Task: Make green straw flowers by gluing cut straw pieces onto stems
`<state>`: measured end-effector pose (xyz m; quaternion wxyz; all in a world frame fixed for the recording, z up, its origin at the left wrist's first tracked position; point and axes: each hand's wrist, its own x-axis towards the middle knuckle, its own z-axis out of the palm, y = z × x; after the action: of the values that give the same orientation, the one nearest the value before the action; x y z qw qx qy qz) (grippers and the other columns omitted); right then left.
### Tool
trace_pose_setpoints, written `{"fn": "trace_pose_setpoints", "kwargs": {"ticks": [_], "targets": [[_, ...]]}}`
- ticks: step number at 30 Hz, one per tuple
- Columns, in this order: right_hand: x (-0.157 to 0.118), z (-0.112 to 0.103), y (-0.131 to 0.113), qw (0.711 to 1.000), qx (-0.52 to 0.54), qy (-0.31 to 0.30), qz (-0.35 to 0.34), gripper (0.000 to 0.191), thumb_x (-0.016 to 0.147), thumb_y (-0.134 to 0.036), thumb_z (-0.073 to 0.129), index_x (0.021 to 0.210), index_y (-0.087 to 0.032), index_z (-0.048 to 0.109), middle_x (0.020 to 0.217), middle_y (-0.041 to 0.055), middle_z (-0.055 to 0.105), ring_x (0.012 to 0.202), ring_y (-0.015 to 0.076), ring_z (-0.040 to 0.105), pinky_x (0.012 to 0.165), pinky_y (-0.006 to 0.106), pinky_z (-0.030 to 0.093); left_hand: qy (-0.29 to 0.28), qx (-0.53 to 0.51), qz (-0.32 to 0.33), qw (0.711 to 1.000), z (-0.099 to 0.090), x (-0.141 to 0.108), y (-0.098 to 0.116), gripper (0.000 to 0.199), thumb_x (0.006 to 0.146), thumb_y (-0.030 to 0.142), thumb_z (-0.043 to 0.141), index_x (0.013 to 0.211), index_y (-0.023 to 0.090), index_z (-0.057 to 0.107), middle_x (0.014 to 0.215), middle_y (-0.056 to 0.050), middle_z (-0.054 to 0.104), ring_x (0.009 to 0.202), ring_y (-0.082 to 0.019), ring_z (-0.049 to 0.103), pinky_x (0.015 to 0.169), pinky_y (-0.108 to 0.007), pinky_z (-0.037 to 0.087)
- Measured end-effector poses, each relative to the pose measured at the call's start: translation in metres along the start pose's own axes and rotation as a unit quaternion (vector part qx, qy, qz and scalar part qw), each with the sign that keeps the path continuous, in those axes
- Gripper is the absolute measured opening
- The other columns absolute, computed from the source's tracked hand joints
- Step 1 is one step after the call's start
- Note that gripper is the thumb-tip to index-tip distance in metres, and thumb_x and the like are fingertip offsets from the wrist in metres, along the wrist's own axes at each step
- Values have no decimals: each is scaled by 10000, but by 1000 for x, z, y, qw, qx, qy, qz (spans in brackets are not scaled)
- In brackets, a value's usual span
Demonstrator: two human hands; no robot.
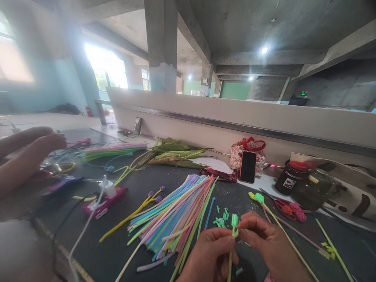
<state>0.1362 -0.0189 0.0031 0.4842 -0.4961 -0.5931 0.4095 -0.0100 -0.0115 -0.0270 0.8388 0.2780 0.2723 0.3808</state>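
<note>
Close in front of me, my left hand (pixel 210 250) pinches a yellow-green pipe cleaner stem (pixel 230 264) just under its tip. A cluster of short green pipe cleaner pieces (pixel 234 219) sits at the top of that stem. From the other side, my right hand (pixel 261 237) has thumb and fingertips closed at the same cluster; its exact grip is partly hidden. Several loose green cut pieces (pixel 221 222) lie just beyond. A large fanned bundle of pastel pipe cleaners (pixel 176 219) is left of my hands. To the right rests a green-headed pipe cleaner stem (pixel 279 223).
Red-handled scissors (pixel 283 207), a dark bottle with red lid (pixel 289 178) and a glass jug (pixel 315 192) stand right. A phone (pixel 247 167) leans on a patterned bag (pixel 235 150). Corn husks (pixel 173 152) and a pink power strip (pixel 102 201) lie left, near another person's arms (pixel 29 152).
</note>
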Motion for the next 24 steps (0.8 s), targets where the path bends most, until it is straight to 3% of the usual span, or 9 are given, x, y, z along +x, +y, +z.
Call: {"fn": "trace_pose_setpoints", "kwargs": {"ticks": [11,16,24], "targets": [[-3,7,2,998,-23,46,-45,138,642,-326,667,581,-208,630,667,-32,483,576,110,463,518,205,353,6,21,24,999,2,-1,-2,267,569,355,683,591,112,574,377,19,538,241,-18,333,289,-172,137],[-2,1,6,988,-114,35,-93,95,682,-301,633,626,-225,622,736,-12,521,650,131,523,544,190,407,-38,32,12,999,-4,4,-2,308,536,398,691,587,126,558,389,10,574,229,-25,340,283,-172,169],[-2,-2,11,968,-188,37,-162,79,714,-292,609,659,-235,613,762,0,544,689,139,564,555,180,442,-36,32,15,999,-2,4,-1,307,544,398,684,596,121,560,380,10,569,225,-27,348,278,-186,136]]}}
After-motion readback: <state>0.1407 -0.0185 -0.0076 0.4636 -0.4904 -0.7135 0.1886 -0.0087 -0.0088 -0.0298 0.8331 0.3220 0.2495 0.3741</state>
